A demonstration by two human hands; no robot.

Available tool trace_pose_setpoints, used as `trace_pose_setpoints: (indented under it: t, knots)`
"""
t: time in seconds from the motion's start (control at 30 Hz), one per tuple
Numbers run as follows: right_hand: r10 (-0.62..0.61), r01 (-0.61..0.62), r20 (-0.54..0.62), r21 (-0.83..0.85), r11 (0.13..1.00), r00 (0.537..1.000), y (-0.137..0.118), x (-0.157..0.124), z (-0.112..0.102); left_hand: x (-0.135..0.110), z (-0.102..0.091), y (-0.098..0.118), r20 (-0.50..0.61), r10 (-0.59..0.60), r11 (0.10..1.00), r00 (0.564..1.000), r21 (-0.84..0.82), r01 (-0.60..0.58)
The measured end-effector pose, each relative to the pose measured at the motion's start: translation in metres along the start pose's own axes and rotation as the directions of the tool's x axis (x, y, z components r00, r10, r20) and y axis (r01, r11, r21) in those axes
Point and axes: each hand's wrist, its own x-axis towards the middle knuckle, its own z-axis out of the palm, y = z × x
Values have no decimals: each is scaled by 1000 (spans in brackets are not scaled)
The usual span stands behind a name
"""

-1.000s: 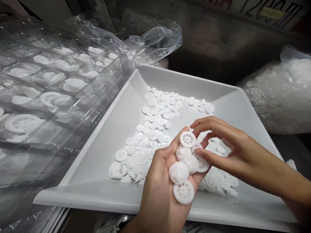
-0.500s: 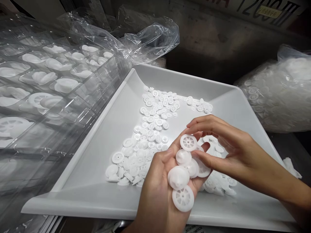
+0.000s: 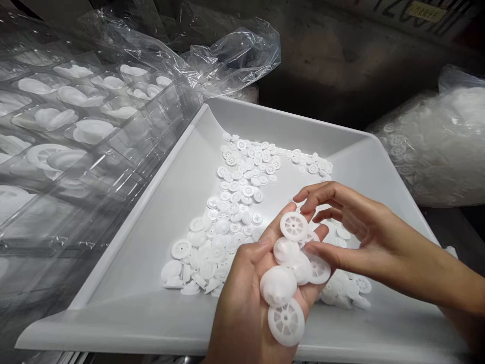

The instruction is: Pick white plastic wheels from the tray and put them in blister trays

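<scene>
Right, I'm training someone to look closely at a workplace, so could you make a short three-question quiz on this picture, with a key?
1. True or false: the left hand is turned palm down over the grey tray.
2. What lies to the left of the grey tray in the picture?
A. a blue crate
B. a clear compartmented tray
C. a wooden stool
3. Fill in: the bulging, filled clear bag is on the ____ side of the picture.

Key:
1. False: it is palm up, with white parts, some of them spoked, resting on it.
2. B.
3. Right.
</scene>
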Motion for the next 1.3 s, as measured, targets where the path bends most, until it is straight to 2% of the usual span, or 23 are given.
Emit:
trace_pose_setpoints:
  t: [0.2,0.43,0.7,0.87,1.03,1.1,1.2,1.3]
  knots:
    - [44,-41,68,-33,999,997,-1,3,-4,-1,-3,2,-1,-27,1000,1000,-4,27]
    - [76,-89,136,88,992,988,-3,4,-2,0,-3,3,1,-34,999,999,-31,34]
    - [93,-102,73,134,986,993,5,7,-9,1,-3,0,-51,26,999,998,-30,-27]
    - [109,-111,32,90,990,994,8,9,-10,-2,-8,-1,-28,57,998,998,-21,-57]
    - [42,-41,-6,64,997,999,11,9,-14,-2,-7,1,-91,36,999,995,-4,-36]
    - [4,-4,-15,44,999,1000,11,8,-16,-1,-4,1,-106,65,998,992,27,-62]
    - [-9,9,40,-13,1000,999,9,4,-20,0,1,2,-99,86,996,991,44,-82]
    - [-4,9,115,-47,999,993,4,-1,-23,1,5,5,-102,45,998,994,48,-40]
